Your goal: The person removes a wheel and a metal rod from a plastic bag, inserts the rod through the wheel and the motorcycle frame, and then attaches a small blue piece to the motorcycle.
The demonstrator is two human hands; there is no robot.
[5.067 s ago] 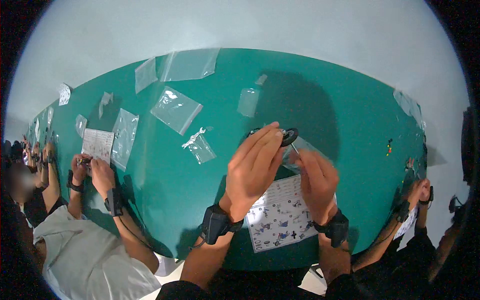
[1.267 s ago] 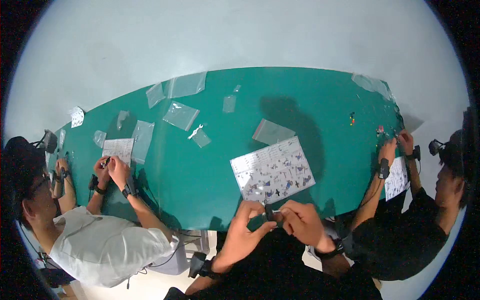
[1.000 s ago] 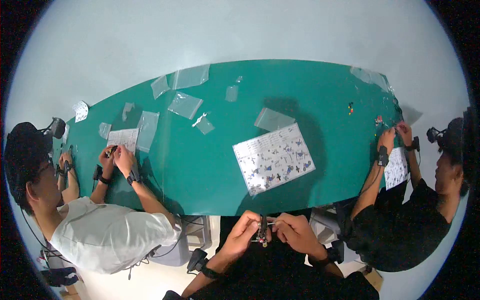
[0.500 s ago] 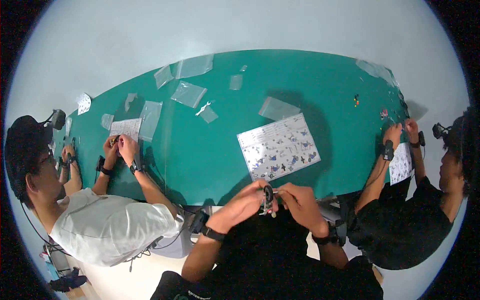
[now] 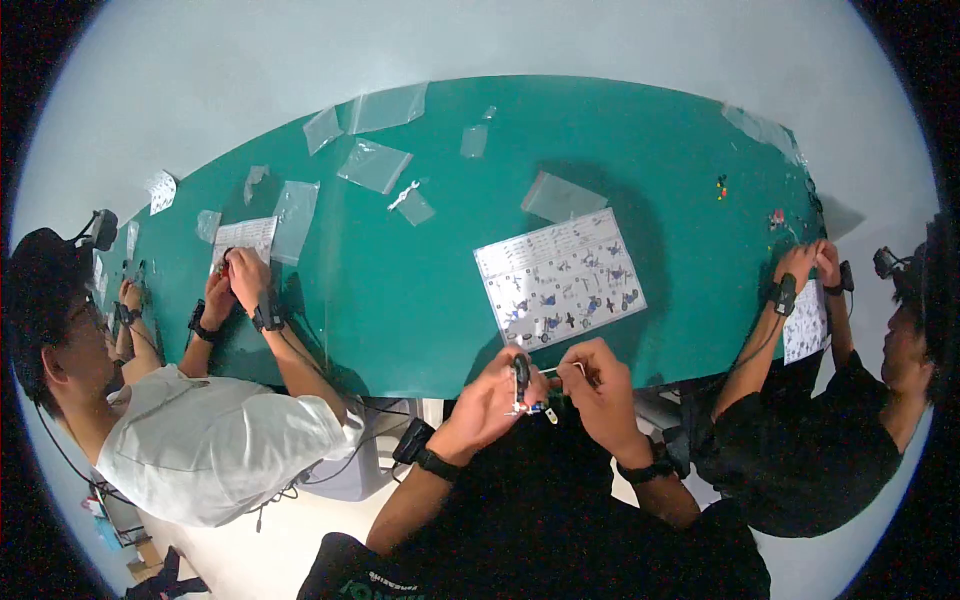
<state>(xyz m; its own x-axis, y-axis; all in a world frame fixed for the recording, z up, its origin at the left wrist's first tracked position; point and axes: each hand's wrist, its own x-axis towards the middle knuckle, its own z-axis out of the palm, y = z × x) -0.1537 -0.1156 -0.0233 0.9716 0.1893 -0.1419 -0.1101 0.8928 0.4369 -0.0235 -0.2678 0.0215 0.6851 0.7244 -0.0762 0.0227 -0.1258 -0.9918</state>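
My left hand is closed around a small, partly built toy model with a black wheel and metal, red, blue and yellowish parts low on it. My right hand pinches a thin silver hex key, which points left toward the model; whether its tip touches is too small to tell. Just beyond both hands lies a printed instruction sheet with pictures of a small vehicle. My left fingers partly hide the model.
A clear plastic bag lies behind the sheet. A white wrench and several bags are on the green table. A person in white works at left, a person in black at right. Small colored parts lie farther right.
The model has turned in my left hand, its lower parts now pointing more to the right. My right hand has moved slightly right and up, showing more of the hex key.
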